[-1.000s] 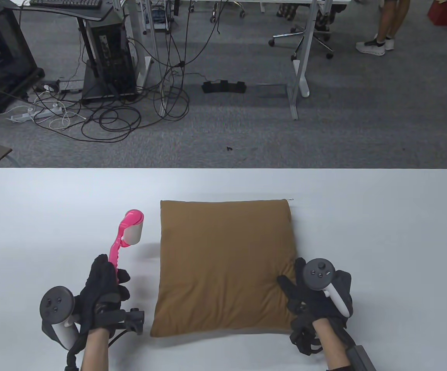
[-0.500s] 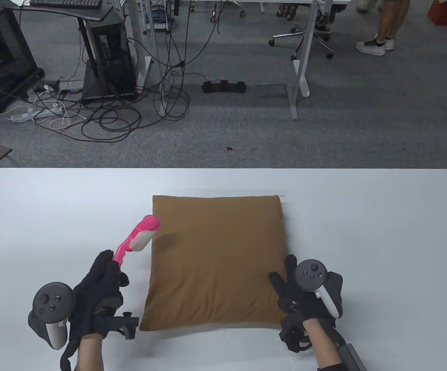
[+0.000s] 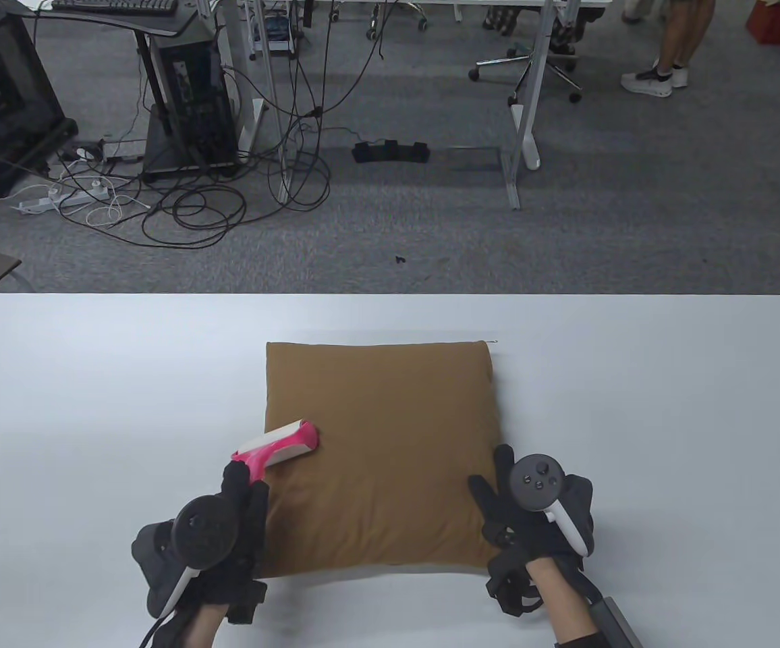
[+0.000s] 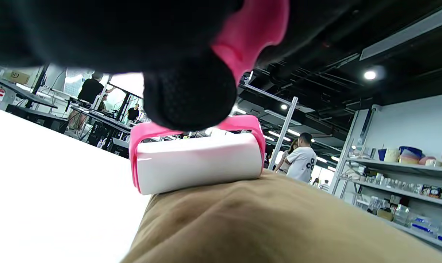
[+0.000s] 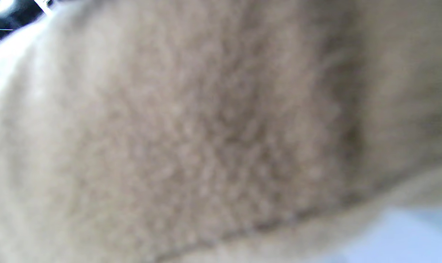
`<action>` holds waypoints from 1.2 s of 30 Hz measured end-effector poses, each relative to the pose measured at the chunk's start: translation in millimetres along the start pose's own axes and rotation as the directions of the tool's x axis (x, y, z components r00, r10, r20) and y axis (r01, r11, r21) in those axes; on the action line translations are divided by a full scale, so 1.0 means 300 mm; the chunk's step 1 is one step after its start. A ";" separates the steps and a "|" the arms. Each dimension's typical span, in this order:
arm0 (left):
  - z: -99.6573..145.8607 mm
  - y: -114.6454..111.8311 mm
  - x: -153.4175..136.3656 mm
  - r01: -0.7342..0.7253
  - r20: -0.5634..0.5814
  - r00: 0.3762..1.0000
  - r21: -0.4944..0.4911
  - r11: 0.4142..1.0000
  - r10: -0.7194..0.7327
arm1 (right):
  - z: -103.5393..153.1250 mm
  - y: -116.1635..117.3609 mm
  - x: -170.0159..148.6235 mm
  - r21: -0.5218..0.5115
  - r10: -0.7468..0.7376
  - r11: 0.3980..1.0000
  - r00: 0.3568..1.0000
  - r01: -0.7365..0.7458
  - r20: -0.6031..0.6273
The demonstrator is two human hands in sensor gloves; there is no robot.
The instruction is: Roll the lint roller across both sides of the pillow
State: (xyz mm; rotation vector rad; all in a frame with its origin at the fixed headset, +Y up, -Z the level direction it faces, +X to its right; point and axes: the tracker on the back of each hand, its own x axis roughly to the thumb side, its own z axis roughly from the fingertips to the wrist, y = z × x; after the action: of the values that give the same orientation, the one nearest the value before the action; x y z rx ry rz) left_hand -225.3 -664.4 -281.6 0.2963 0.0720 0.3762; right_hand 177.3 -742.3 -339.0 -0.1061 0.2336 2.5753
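Note:
A brown pillow lies flat on the white table. My left hand grips the pink handle of a lint roller. The roller's white drum rests on the pillow's left part, as the left wrist view shows. My right hand rests with spread fingers on the pillow's near right corner. The right wrist view is filled by blurred brown pillow fabric; no fingers show there.
The table's far edge drops to a grey carpet with cables, a computer tower and desk legs. A person's feet stand at the far right.
My left hand swung the lint roller from upright beside the pillow down onto its left part. The pillow and my right hand slid a little to the left, then stayed still.

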 end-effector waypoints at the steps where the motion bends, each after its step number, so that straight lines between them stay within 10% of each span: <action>1: -0.026 -0.011 0.005 0.007 -0.003 1.000 -0.014 1.000 -0.007 | 0.000 0.000 0.000 0.003 -0.004 1.000 1.000 0.004 -0.001; 17: -0.271 -0.175 -0.060 -0.127 -0.270 0.962 -0.347 0.929 0.031 | -0.006 0.003 0.005 0.025 -0.012 1.000 1.000 0.012 -0.007; 36: -0.081 0.016 -0.107 -0.117 -0.092 0.991 -0.310 0.944 0.093 | -0.004 0.007 -0.010 0.048 -0.029 0.998 0.999 0.029 -0.017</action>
State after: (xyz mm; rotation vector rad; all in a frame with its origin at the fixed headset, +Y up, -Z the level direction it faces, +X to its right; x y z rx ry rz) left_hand -259.7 -665.4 -302.9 -0.0308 0.0705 0.4983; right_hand 178.7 -745.9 -339.4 -0.1117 0.2975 2.5392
